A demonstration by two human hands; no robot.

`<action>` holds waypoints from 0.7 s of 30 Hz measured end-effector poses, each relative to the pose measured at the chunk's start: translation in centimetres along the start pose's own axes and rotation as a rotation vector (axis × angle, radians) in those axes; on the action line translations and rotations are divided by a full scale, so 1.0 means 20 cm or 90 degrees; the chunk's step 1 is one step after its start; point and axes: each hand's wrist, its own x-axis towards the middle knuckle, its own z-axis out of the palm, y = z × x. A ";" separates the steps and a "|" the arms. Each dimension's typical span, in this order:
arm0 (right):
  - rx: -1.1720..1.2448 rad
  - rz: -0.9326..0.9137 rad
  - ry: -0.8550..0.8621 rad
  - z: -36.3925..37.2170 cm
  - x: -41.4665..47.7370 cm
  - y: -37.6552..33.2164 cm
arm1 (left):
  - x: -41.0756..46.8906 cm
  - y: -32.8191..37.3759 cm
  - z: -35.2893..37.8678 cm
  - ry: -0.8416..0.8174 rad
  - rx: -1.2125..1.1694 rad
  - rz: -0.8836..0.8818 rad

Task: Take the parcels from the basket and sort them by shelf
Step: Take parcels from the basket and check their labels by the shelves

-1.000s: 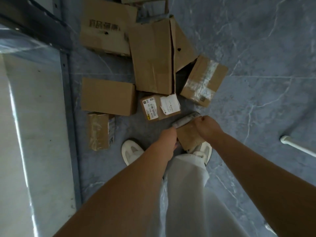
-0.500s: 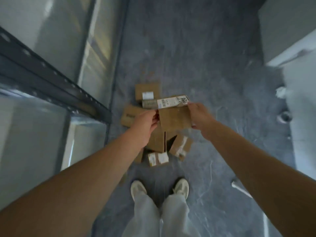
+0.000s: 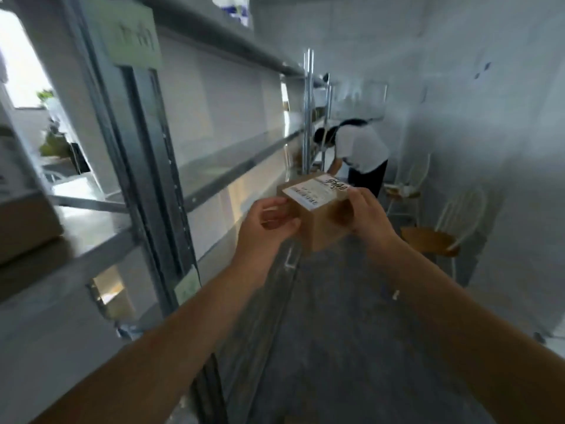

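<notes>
A small brown cardboard parcel point(image 3: 321, 228) with a white barcode label on its top face is held up in front of me at chest height. My left hand point(image 3: 267, 221) grips its left side and my right hand point(image 3: 362, 212) grips its right side. The grey metal shelf rack point(image 3: 214, 175) runs along my left, its middle board level with the parcel and a short way to the left of it. A green label card point(image 3: 134, 35) hangs on the rack's upright post. The pile of parcels on the floor is out of view.
Another brown box point(image 3: 27, 228) sits on the near shelf board at far left. A person point(image 3: 357, 148) bends over at the far end of the aisle. Two white wire chairs with wooden seats point(image 3: 434, 237) stand along the right wall. Grey floor runs ahead.
I have lifted the parcel from the floor pile up to chest height, and my view has swung up from the floor to the aisle and shelves. Both hands kept hold of it.
</notes>
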 end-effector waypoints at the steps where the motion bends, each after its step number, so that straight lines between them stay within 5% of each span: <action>1: 0.028 -0.017 -0.015 0.00 0.00 -0.09 | 0.00 0.08 -0.02 0.001 -0.009 0.026; 10: 0.079 -0.239 -0.271 0.02 -0.07 -0.39 | -0.11 0.39 -0.23 -0.019 0.115 0.106; 16: 0.129 -0.191 -0.313 0.15 -0.17 -0.34 | -0.31 0.40 -0.34 0.051 0.110 0.149; 21: 0.191 -0.140 -0.450 0.28 -0.32 -0.35 | -0.52 0.42 -0.41 0.169 0.142 0.154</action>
